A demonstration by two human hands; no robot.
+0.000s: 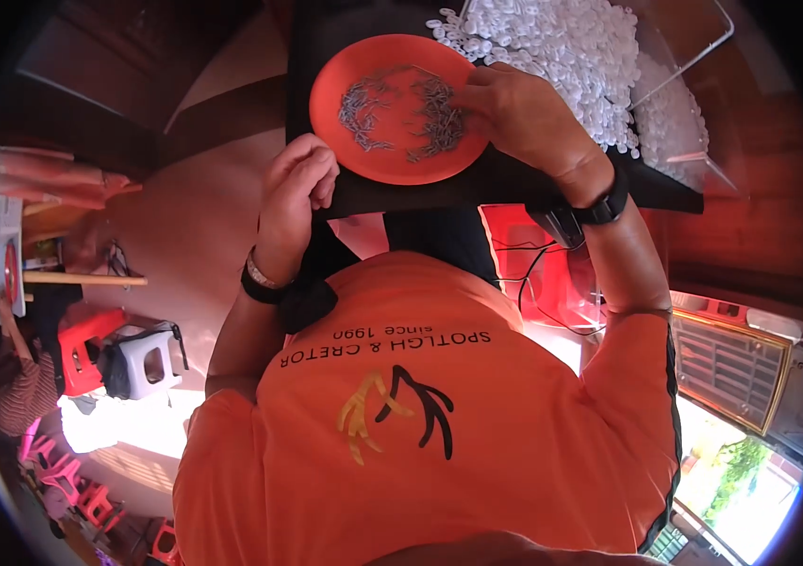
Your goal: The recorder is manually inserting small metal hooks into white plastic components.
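A round orange plate [392, 71] strewn with small thin metal pins [420, 118] lies on a black board [514, 184] across my lap. My right hand [529, 118] covers the plate's right rim, its thumb on top of the plate beside the pins. My left hand [296, 189] is curled into a fist at the plate's lower left edge, by the board's corner. I see nothing in that fist. Both wrists carry dark bands. A heap of small white plastic pieces [562, 47] lies just past my right hand.
A clear plastic tray [703, 38] holds more white pieces at the top right. Red and white plastic stools [137, 358] stand on the floor to the left, near a seated person [15, 387]. A red box [552, 274] with cables sits under my right forearm.
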